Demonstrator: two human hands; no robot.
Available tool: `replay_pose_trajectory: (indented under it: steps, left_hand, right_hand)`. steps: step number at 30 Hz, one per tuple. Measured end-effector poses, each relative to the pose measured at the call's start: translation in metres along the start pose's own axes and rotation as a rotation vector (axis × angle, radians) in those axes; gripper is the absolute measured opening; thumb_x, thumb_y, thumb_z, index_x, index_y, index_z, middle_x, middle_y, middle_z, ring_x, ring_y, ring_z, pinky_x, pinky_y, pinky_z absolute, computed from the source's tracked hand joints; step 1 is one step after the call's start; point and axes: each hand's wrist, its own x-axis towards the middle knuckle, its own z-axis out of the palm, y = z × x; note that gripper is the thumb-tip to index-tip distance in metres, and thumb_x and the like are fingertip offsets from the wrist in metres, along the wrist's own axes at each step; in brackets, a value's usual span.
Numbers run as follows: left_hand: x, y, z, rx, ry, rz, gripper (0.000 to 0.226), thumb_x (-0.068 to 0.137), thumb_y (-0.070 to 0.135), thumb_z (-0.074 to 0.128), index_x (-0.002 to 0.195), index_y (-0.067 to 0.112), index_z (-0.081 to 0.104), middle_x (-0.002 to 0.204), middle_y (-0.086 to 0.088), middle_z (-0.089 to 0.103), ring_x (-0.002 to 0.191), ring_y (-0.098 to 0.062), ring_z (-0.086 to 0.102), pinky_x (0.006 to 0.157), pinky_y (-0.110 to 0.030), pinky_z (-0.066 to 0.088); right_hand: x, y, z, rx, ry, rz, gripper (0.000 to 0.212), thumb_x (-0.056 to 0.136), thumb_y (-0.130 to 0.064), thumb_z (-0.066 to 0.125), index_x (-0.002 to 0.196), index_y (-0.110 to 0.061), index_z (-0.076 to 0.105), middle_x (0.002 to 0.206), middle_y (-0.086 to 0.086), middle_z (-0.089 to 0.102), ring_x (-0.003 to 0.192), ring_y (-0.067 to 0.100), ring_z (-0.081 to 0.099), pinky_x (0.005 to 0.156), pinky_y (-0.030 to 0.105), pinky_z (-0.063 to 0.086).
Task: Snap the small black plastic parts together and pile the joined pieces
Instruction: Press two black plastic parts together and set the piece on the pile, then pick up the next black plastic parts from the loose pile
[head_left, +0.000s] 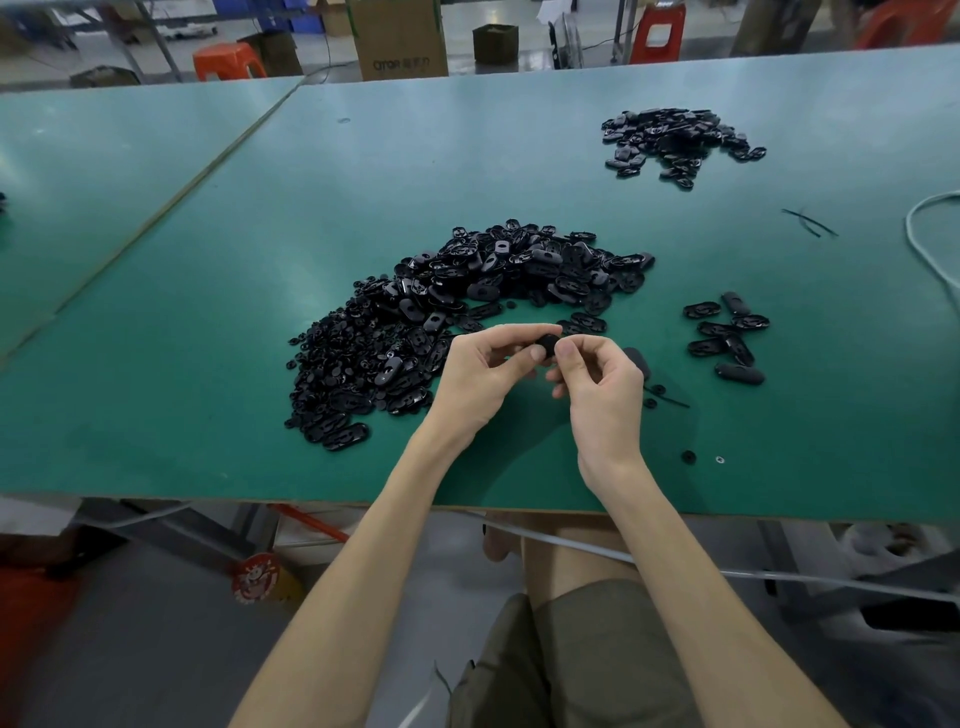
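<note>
Black plastic parts (447, 312); green table (208, 312); orange stool (228, 60); brown carton (397, 39).

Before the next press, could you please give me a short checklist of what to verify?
1. The left hand and right hand both pinch the black part: ok.
2. That part is fully snapped together: cannot tell, the grip hides it.
3. The big pile lies just beyond the hands: ok.
4. The small group to the right lies close by: ok.
5. A stray round bit sits near the table edge: not ok, it might roll off.
</note>
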Motion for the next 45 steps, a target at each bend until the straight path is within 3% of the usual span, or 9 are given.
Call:
replay_pose_trajectory:
  steps: [4, 11, 17, 21, 26, 32, 37, 43, 45]
  left_hand:
    - [-0.001, 0.001, 0.0, 0.004, -0.011, -0.005, 0.028, 0.096, -0.004, 0.066, 0.121, 0.005, 0.074, 0.106, -0.017, 0.077, 0.093, -0.023, 0.071, 0.089, -0.038, 0.06]
    - [-0.001, -0.001, 0.001, 0.032, 0.003, -0.006, 0.024, 0.096, -0.003, 0.066, 0.116, 0.005, 0.076, 0.104, -0.021, 0.076, 0.099, -0.047, 0.066, 0.093, -0.056, 0.056]
    - [0.002, -0.002, 0.004, 0.136, 0.057, 0.046, 0.022, 0.095, -0.003, 0.067, 0.112, 0.007, 0.077, 0.104, -0.007, 0.077, 0.093, -0.017, 0.071, 0.088, -0.041, 0.058]
    - [0.003, 0.002, 0.008, 0.385, 0.135, 0.134, 0.021, 0.096, 0.001, 0.067, 0.111, 0.012, 0.077, 0.106, 0.002, 0.07, 0.096, -0.004, 0.065, 0.085, -0.017, 0.049]
    - [0.025, 0.025, 0.016, 0.479, 0.117, 0.141, 0.023, 0.094, 0.002, 0.068, 0.112, 0.014, 0.076, 0.101, 0.006, 0.069, 0.086, 0.009, 0.06, 0.078, -0.005, 0.043]
    - [0.058, 0.057, 0.068, 0.388, -0.076, 0.103, 0.019, 0.09, 0.004, 0.074, 0.105, 0.014, 0.077, 0.092, 0.006, 0.076, 0.08, 0.005, 0.067, 0.077, -0.006, 0.049]
    - [0.073, 0.051, 0.12, 0.468, -0.273, 0.012, 0.022, 0.093, -0.002, 0.067, 0.111, 0.004, 0.076, 0.099, -0.008, 0.076, 0.068, -0.01, 0.069, 0.065, -0.018, 0.057]
    - [0.072, 0.044, 0.125, 0.382, -0.306, -0.057, 0.036, 0.096, -0.007, 0.056, 0.125, 0.006, 0.072, 0.119, -0.006, 0.076, 0.105, -0.013, 0.073, 0.098, -0.024, 0.055]
    - [0.069, 0.046, 0.118, 0.319, -0.221, -0.069, 0.04, 0.095, -0.011, 0.05, 0.12, 0.007, 0.075, 0.118, -0.005, 0.076, 0.105, -0.017, 0.073, 0.092, -0.031, 0.058]
  right_hand:
    - [0.0, 0.001, 0.001, -0.005, 0.008, 0.009, 0.011, 0.104, -0.021, 0.064, 0.094, -0.021, 0.068, 0.071, -0.01, 0.071, 0.065, 0.005, 0.062, 0.065, 0.022, 0.053]
    - [0.0, 0.0, 0.001, -0.019, -0.001, 0.019, 0.01, 0.103, -0.021, 0.065, 0.094, -0.02, 0.069, 0.07, -0.011, 0.071, 0.066, 0.004, 0.062, 0.067, 0.024, 0.053]
    - [-0.001, -0.002, 0.001, 0.015, 0.01, 0.018, 0.008, 0.103, -0.02, 0.065, 0.097, -0.017, 0.07, 0.076, -0.006, 0.072, 0.069, 0.005, 0.066, 0.065, 0.021, 0.053]
    - [-0.001, -0.004, 0.002, 0.034, 0.022, 0.041, 0.009, 0.103, -0.015, 0.064, 0.104, -0.019, 0.071, 0.086, -0.007, 0.075, 0.075, 0.007, 0.07, 0.067, 0.021, 0.054]
    - [-0.001, -0.006, 0.003, -0.016, 0.003, 0.045, 0.015, 0.103, -0.007, 0.06, 0.109, -0.017, 0.07, 0.099, 0.0, 0.075, 0.08, 0.01, 0.071, 0.076, 0.03, 0.058]
    - [-0.002, -0.008, 0.003, -0.047, -0.023, 0.057, 0.02, 0.099, -0.001, 0.055, 0.082, -0.01, 0.056, 0.062, -0.014, 0.054, 0.058, 0.006, 0.044, 0.057, 0.02, 0.037]
    - [-0.01, -0.012, -0.004, 0.25, -0.031, 0.093, 0.022, 0.109, -0.002, 0.037, 0.115, 0.0, 0.058, 0.081, 0.008, 0.058, 0.065, 0.015, 0.056, 0.057, 0.023, 0.047]
    - [-0.011, -0.013, -0.002, 0.373, 0.031, 0.222, 0.02, 0.106, 0.006, 0.042, 0.108, 0.0, 0.061, 0.082, 0.012, 0.06, 0.062, 0.014, 0.057, 0.056, 0.025, 0.047]
    - [-0.01, -0.011, 0.0, 0.206, 0.025, 0.212, 0.021, 0.1, 0.012, 0.05, 0.102, -0.004, 0.064, 0.083, 0.007, 0.062, 0.07, 0.017, 0.057, 0.067, 0.033, 0.048]
